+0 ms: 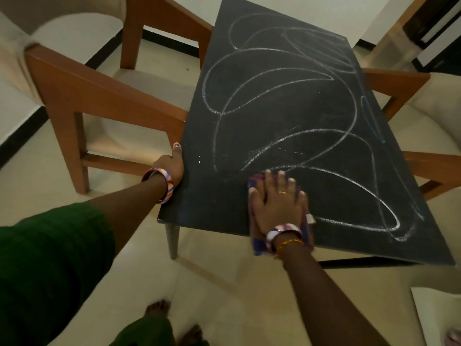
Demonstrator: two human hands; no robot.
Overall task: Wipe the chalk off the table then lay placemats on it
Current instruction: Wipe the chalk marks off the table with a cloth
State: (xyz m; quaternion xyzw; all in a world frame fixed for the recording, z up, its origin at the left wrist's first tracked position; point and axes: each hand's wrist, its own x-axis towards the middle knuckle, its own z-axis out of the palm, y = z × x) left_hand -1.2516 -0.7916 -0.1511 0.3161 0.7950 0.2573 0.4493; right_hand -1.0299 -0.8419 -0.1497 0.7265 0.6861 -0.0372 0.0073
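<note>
In the head view, a purple cloth (259, 243) is being pressed flat under the straight, spread fingers of the right hand (277, 203) at lower centre of the black table (274, 116), while its left edge is being gripped by the left hand (172, 162). Chalk loops (287, 78) are being left across the centre and upper frame. Chalk is likely to be smeared, not lifted, if the cloth bunches; no placemats are being shown.

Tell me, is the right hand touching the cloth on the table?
Touching. The head view shows the right hand lying flat, fingers spread, on top of the cloth, pressing it onto the table near its front edge.
</note>
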